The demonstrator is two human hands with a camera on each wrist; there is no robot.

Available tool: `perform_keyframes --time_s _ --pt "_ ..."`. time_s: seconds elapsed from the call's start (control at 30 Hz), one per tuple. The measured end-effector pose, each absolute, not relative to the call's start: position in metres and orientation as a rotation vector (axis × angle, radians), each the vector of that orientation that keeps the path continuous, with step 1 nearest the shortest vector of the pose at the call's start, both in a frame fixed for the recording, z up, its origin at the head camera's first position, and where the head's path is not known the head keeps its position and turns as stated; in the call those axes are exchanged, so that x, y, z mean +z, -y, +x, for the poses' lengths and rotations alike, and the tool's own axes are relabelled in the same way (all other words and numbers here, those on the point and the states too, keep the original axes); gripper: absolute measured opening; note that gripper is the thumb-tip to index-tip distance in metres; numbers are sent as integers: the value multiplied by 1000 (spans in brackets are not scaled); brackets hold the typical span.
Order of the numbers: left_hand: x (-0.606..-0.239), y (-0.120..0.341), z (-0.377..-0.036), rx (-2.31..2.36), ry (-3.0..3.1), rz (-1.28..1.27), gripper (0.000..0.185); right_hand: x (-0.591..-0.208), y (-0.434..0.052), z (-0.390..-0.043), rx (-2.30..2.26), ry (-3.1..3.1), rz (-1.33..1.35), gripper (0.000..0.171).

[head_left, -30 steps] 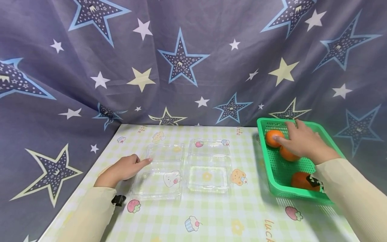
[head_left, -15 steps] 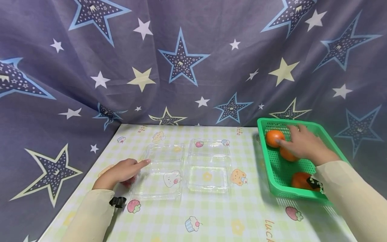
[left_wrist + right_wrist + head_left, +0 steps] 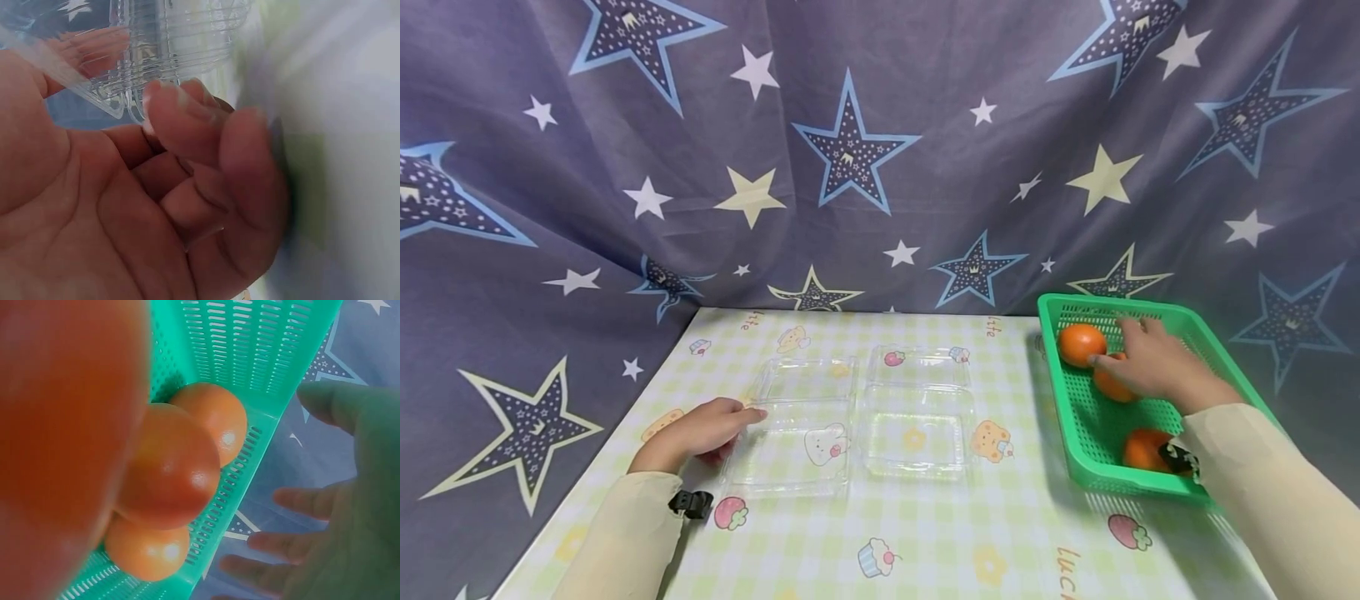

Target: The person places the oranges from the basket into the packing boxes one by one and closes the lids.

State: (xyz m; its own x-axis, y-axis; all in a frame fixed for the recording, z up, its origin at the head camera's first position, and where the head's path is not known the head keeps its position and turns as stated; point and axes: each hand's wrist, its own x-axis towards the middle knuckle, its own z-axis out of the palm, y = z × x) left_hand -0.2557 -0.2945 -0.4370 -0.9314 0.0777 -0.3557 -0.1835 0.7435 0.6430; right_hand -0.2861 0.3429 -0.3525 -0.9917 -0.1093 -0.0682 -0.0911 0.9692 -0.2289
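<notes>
Orange [image 3: 1111, 384] partly under the right grip [image 3: 1161, 364], toward the far end of the green basket [image 3: 1105, 476]; from the grip it lies below and to the left, on the thumb side. That offset looks like the one the coming move turns on. Fruit is round, no long axis to match; the basket runs longways away from the person. Right grip is clearly the nearer, left one well apart on the other side. Right grip is released: fingers spread, nothing between them in the wrist view; contact with the fruit can't be told. Second orange [image 3: 1081, 345] sits just beyond, in the far left corner area; third orange [image 3: 1145, 451] at the near end, partly behind the wrist strap [image 3: 1177, 456]. Right wrist view adds what the head view hides: a cluster of three oranges at one end, the middle one [image 3: 169, 465] overlapping the others, plus a big blurred orange shape close to the lens. Further out, left grip [image 3: 703, 429] is at the left edge of a clear box [image 3: 790, 454], second clear box [image 3: 917, 446] beside it, both on the checked surface [image 3: 940, 533]. Left wrist view shows curled fingers [image 3: 187, 125] and thumb behind clear plastic; can't tell whether it's pinched. Starry curtain [image 3: 925, 83] behind.
</notes>
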Motion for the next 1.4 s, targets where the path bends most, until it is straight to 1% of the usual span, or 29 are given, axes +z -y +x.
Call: perform_keyframes --time_s 0.17,0.33,0.47,0.73,1.1,1.2,1.33,1.4 --pt "-440 296 -257 1063 -2539 -90 47 -358 -345 -289 -342 -3044 -172 98" --pt "-444 299 -261 1113 -2515 -80 39 -364 -348 -291 -319 -3061 -195 91" --pt "-446 301 -263 1145 -2508 -75 37 -369 -352 -293 -323 -3053 -188 89" --pt "-444 302 -266 1154 -2510 -52 33 -375 -358 -298 -360 -3030 -188 92" --pt "-444 302 -272 1167 -2504 -78 34 -378 -361 -300 -378 -2977 -192 93" --pt "-446 307 -273 1218 -2472 -61 38 -378 -360 -299 -387 -2969 -193 92" --pt "-451 314 -274 1319 -2402 -76 47 -380 -361 -298 -389 -2978 -222 83" --pt "-453 316 -274 1365 -2361 -92 51 -380 -362 -298 -389 -2981 -233 82"
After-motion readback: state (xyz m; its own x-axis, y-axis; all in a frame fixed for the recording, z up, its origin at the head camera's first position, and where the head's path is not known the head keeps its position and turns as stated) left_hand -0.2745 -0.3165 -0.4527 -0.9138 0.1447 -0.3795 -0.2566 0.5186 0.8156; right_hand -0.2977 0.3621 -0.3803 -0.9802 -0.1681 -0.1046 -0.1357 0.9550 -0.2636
